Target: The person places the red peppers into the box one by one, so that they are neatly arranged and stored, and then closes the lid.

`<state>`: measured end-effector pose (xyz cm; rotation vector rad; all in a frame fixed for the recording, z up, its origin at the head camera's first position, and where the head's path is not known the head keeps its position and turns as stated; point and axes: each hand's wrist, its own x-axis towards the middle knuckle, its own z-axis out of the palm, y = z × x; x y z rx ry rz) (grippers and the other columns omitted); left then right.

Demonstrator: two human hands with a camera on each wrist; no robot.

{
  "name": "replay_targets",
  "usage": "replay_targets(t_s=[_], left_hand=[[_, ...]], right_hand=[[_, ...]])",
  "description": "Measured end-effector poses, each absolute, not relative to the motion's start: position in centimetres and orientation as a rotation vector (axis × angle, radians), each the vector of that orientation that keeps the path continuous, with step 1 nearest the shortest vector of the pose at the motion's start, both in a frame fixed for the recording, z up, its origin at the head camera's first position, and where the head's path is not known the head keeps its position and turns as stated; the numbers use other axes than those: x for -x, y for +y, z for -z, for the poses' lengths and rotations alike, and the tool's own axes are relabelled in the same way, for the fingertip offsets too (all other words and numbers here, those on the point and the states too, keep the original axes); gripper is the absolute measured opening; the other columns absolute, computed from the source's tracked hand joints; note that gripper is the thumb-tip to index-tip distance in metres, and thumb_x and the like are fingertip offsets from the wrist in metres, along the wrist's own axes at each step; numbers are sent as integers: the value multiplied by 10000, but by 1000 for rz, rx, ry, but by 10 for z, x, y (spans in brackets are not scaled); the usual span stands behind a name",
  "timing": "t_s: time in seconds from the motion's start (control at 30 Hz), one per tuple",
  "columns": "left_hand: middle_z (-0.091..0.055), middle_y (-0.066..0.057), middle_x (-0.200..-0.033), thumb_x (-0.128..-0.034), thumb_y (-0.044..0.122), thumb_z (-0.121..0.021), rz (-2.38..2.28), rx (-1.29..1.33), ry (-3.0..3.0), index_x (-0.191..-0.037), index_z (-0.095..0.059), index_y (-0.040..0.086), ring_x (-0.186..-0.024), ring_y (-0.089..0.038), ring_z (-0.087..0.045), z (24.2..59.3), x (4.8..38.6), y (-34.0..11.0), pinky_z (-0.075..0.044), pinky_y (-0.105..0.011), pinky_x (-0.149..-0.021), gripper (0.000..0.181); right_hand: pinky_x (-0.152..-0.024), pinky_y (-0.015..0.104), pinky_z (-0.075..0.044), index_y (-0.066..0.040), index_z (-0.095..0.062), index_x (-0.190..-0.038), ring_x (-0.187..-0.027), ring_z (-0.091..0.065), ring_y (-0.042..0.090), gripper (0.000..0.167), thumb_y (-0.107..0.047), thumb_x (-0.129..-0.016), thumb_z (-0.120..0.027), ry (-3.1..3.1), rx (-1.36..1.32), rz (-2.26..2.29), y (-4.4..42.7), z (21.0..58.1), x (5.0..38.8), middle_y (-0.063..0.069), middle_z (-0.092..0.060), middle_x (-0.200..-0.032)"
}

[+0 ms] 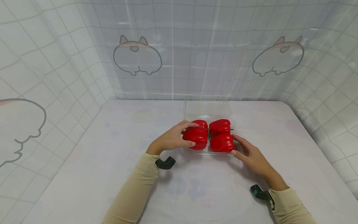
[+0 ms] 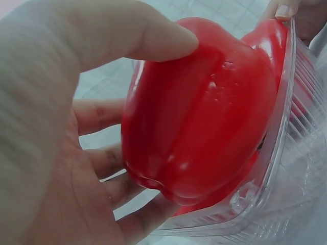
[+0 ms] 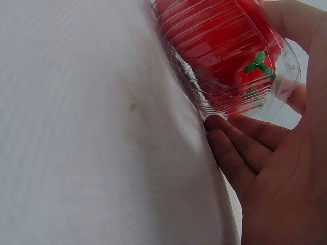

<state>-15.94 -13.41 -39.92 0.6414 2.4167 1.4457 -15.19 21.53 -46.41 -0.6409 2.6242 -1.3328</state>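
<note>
A red bell pepper is held in my left hand, thumb across its near side and fingers round its far side. In the left wrist view that pepper sits above the rim at the front left of a clear plastic clamshell container. More red bell peppers lie in the container: one at the back left, one at the back right, one at the front right. My right hand holds the container's right end, thumb at the front corner. A green stem shows through the plastic.
The container's transparent lid lies folded back behind it. A pale patterned cloth covers the table. White grid-printed curtains with cartoon animals enclose the back and both sides.
</note>
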Motion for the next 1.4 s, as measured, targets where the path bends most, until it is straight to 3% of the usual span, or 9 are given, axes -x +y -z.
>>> replay_targets(t_s=[0.87,1.4], left_hand=[[-476,45,-1398,-816,172,-782,-1231,-718,2530,-1408,-520,220,-1254,-142,-450,395,157,-127,-544,-300,-877,650],[-514,8,-1386,-871,223,-749,-1100,-781,2578,-1404,-538,129,-1290,-165,-437,397,157,-125,-519,-328,-937,581]], right_hand=[[-1025,508,-428,-190,-337,-1570,-1389,-421,382,719,-372,-957,-668,2635,639,1322,215,462,151,136,-388,-1561],[-1013,517,-444,-197,-337,-1569,-1392,-415,386,722,-366,-954,-674,2626,629,1325,215,463,152,136,-391,-1559]])
